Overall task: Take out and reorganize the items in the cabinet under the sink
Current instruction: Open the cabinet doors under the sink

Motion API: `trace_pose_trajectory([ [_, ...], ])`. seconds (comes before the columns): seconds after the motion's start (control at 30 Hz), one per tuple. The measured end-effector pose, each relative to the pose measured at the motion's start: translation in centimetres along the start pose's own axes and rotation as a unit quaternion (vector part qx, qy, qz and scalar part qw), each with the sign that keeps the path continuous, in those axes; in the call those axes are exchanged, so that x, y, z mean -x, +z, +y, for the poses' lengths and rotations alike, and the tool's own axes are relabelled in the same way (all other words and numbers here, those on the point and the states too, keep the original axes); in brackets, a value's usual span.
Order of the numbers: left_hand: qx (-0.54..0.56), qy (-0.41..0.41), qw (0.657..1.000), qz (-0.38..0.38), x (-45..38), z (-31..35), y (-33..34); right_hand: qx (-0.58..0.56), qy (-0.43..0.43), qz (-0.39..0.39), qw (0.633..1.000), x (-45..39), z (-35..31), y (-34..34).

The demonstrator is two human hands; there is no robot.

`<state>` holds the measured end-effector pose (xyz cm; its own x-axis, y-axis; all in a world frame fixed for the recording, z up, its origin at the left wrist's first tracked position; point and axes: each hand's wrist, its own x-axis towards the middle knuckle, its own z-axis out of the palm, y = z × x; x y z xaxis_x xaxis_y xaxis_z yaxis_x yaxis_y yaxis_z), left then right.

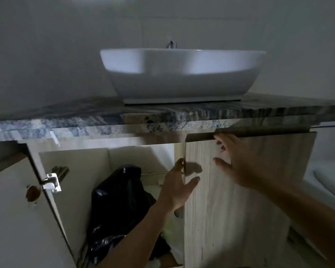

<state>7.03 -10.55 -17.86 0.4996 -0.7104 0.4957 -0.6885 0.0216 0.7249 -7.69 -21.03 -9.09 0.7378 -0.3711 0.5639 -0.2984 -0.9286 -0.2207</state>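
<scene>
The cabinet under the stone countertop (162,117) has its left door (14,219) swung wide open. The pale wood right door (230,209) stands slightly ajar. My left hand (175,190) grips the right door's free edge, with fingers behind it and the thumb on the front. Near the top of that door, my right hand (246,163) lies flat with its fingers spread. Inside the cabinet a crumpled black plastic bag (116,200) stands on the floor. Something pale green and white (170,229) shows low behind my left forearm, mostly hidden.
A white basin (182,70) with a tap (171,44) sits on the countertop. A metal hinge (51,182) sticks out from the left door's inner side. A white fixture (329,182) stands to the right of the cabinet. The light is dim.
</scene>
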Motion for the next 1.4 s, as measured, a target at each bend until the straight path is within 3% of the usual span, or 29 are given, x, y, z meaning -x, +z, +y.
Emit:
trace_pose_trajectory([
  [0.33, 0.094, -0.087, 0.991, 0.033, -0.2, 0.8, 1.3, 0.009, 0.011, -0.003, 1.000, 0.4, -0.3, 1.3],
  [0.7, 0.092, -0.074, 0.993, 0.014, 5.7, 4.8, 1.4, 0.024, 0.049, -0.033, 0.998, 5.1, -1.4, -3.1],
  [0.83, 0.074, -0.038, 0.996, -0.032, 8.4, 6.3, 1.3, 0.064, 0.076, -0.035, 0.994, 7.5, -1.4, -5.5],
  [1.0, -0.010, 0.102, 0.990, -0.093, 11.9, 9.7, 1.9, 0.058, 0.106, -0.020, 0.992, 9.5, -1.2, -9.4],
  [1.1, -0.056, 0.139, 0.978, -0.143, 13.4, 11.0, 4.3, 0.061, 0.115, -0.055, 0.990, 10.2, -0.2, -12.3],
  [1.23, -0.030, 0.180, 0.959, -0.217, 14.9, 13.8, 8.0, 0.094, 0.160, -0.112, 0.976, 11.3, 0.7, -15.6],
  [1.4, -0.021, 0.228, 0.944, -0.238, 15.6, 16.5, 13.5, 0.195, 0.194, -0.166, 0.947, 12.7, 2.1, -18.0],
])
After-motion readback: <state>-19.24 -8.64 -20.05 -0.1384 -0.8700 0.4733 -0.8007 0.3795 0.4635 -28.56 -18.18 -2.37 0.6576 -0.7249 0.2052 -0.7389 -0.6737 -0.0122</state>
